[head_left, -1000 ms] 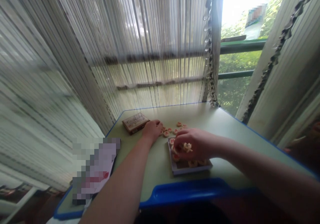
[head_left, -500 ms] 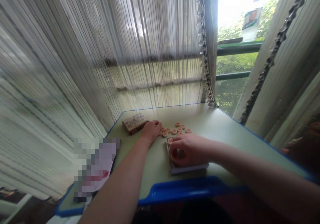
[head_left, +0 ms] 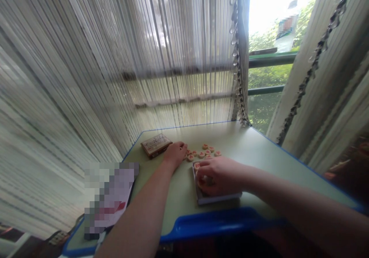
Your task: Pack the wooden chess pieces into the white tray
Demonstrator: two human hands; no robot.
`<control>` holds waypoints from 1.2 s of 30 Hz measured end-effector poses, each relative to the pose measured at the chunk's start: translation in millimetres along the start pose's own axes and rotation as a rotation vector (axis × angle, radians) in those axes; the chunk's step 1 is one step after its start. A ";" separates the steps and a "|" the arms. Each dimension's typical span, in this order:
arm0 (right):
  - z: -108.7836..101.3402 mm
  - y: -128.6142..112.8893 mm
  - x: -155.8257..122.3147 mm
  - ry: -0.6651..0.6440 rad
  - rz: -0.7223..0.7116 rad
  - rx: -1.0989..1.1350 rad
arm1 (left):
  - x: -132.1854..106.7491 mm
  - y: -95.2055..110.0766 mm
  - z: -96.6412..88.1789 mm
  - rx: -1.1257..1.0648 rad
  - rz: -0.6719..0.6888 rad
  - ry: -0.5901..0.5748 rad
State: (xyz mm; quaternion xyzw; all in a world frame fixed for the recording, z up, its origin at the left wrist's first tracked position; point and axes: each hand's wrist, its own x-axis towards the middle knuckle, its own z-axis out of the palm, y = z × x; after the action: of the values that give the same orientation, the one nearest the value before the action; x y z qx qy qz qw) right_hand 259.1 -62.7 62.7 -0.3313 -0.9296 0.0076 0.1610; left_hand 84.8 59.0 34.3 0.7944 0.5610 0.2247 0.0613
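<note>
Several round Chinese chess pieces (head_left: pixel 201 154) with red characters lie loose on the table. At their left edge my left hand (head_left: pixel 175 153) rests with fingers curled; whatever its fingertips hold is hidden. My right hand (head_left: pixel 220 174) reaches over a shallow open box (head_left: pixel 201 201) near the front edge. Its thumb and fingers close on a chess piece (head_left: pixel 201 183) inside the box, partly covered by the hand. Another piece (head_left: pixel 197 166) sits in the box's far left corner. The rest of the box is under my right hand.
A flat box with a printed top (head_left: pixel 156 144) lies at the table's far left. A blurred-out flat object (head_left: pixel 115 200) is on the near left. The light green table (head_left: pixel 253 143) has a blue rim, with string curtains (head_left: pixel 184 50) and a window behind it.
The view has tilted up slightly, so everything sits a little lower. My right hand stays over the box and my left hand stays by the loose pieces, both almost still.
</note>
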 end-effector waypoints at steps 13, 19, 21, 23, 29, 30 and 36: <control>-7.7 21.4 1.2 0.209 0.230 0.048 | -0.7 2.4 -1.4 -0.005 0.008 -0.006; -3.8 76.2 -0.6 0.403 0.654 -0.050 | -0.5 2.3 -1.8 -0.004 0.016 -0.017; 0.2 89.2 -3.4 0.315 0.726 -0.060 | -0.3 1.8 -1.6 0.001 0.026 -0.016; 3.3 97.6 -5.8 0.242 0.766 -0.059 | -0.2 1.4 -1.5 0.007 0.044 -0.011; 6.4 101.8 -5.8 0.250 0.696 0.014 | -0.3 1.6 -1.7 0.006 0.062 -0.001; 7.6 100.7 -4.9 0.256 0.655 0.054 | -0.3 1.9 -1.7 0.006 0.057 -0.003; 21.1 95.5 3.6 0.223 0.537 0.240 | 0.9 2.7 -1.4 0.004 0.063 -0.008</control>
State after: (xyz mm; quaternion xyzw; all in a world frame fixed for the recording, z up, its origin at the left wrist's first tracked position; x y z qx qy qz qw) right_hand 308.6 16.0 32.2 -0.5426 -0.7779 0.1230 0.2921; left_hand 86.7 58.6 36.7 0.8128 0.5357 0.2222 0.0549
